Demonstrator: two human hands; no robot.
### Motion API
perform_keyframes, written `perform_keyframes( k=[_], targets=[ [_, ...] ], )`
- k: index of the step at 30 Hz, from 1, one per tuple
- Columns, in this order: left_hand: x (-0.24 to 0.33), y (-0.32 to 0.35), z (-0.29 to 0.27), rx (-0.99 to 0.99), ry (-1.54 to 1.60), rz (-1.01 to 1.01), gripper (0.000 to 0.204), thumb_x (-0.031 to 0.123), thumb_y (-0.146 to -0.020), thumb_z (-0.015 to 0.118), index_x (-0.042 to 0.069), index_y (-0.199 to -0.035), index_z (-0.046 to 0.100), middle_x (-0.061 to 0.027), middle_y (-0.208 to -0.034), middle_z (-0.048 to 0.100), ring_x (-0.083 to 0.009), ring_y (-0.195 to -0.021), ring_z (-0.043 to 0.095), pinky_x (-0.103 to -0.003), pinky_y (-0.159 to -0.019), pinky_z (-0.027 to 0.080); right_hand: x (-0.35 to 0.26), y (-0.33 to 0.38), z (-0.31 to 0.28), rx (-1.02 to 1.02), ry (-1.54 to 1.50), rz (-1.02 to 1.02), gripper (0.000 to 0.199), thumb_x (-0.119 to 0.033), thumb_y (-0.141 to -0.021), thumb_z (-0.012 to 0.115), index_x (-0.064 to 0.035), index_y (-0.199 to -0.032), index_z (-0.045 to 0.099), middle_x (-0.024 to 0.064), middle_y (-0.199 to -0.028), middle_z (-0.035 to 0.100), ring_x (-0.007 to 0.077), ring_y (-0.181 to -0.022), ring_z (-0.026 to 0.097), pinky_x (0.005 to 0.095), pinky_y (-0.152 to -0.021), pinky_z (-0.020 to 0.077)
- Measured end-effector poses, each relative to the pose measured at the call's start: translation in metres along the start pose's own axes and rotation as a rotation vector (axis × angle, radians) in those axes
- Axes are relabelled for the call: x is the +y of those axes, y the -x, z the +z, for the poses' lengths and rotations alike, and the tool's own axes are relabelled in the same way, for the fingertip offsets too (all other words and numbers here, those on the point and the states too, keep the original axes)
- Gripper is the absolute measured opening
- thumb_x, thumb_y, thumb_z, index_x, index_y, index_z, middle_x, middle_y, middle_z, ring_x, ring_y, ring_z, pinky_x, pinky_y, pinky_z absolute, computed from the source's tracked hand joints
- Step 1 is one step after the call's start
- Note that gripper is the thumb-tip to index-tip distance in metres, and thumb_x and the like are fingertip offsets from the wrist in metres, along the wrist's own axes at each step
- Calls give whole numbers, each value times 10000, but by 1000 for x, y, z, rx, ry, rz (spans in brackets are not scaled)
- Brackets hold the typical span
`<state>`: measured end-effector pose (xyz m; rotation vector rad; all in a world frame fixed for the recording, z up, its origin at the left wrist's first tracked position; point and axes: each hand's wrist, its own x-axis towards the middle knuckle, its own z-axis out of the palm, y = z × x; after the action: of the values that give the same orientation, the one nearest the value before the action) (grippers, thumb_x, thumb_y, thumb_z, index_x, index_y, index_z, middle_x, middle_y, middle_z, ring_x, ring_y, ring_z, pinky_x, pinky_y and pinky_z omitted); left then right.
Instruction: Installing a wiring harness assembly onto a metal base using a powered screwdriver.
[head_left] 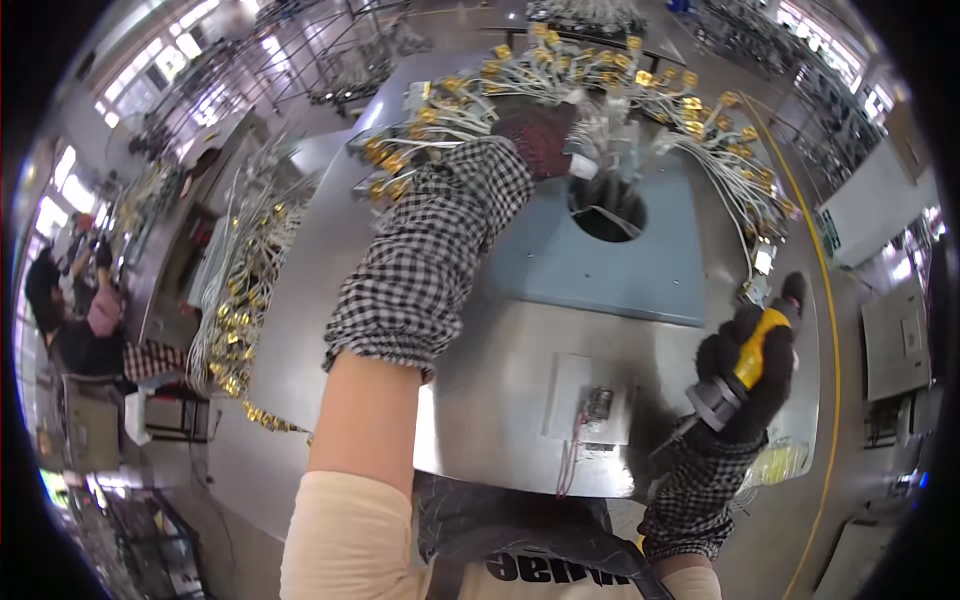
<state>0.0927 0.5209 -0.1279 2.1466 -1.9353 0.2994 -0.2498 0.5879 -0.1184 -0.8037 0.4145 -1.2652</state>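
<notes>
My left hand (540,135), in a dark red glove with a checked sleeve cover, reaches far forward and grips a bundle of white wires (610,130) near the round hole (607,210) in the blue plate (600,265). Many white wires with yellow tags (690,100) fan out around that spot. My right hand (750,365), in a black glove, is closed around a yellow-handled tool (745,360) at the right edge of the metal table (500,400); its tip points down to the left.
A small fixture with thin red wires (592,405) sits on the table's near side. More tagged wire bundles (235,300) hang on a rack at left. Another person (75,320) works far left. A yellow floor line (825,330) runs on the right.
</notes>
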Motion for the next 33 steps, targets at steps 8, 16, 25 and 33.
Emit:
perform_keyframes(
  k=[8,16,25,33],
  targets=[
    [39,44,-25,-239,-42,68,193,164,-875,581,24,-1005,554,-209,-870,667,-347,-811,674,-432,-697,525,-6,-4,-6,14,13,45,518,-220,-891,592,-61,-1333,375,98,-813,568,184,-552,550,330,-514,512],
    [38,-8,45,87,11,313,309,225,-900,577,29,-1132,633,-190,-1057,665,-323,-938,674,-391,-830,543,-5,-7,-11,-110,75,191,421,-291,-905,596,40,-1154,525,163,-703,610,173,-528,588,267,-477,488],
    [106,42,-107,-132,97,13,496,352,-859,617,10,-1218,601,-227,-1066,666,-315,-880,676,-352,-812,532,6,-27,-32,-177,-61,83,559,-209,-873,648,-117,-1335,346,133,-818,567,223,-549,591,400,-544,545],
    [160,240,-64,-231,-238,507,185,161,-734,635,120,-914,634,-44,-792,617,-203,-740,627,-367,-617,515,3,-29,-31,-236,-47,73,447,-226,-916,619,-187,-1323,437,76,-858,588,190,-643,589,369,-614,525]
  ],
)
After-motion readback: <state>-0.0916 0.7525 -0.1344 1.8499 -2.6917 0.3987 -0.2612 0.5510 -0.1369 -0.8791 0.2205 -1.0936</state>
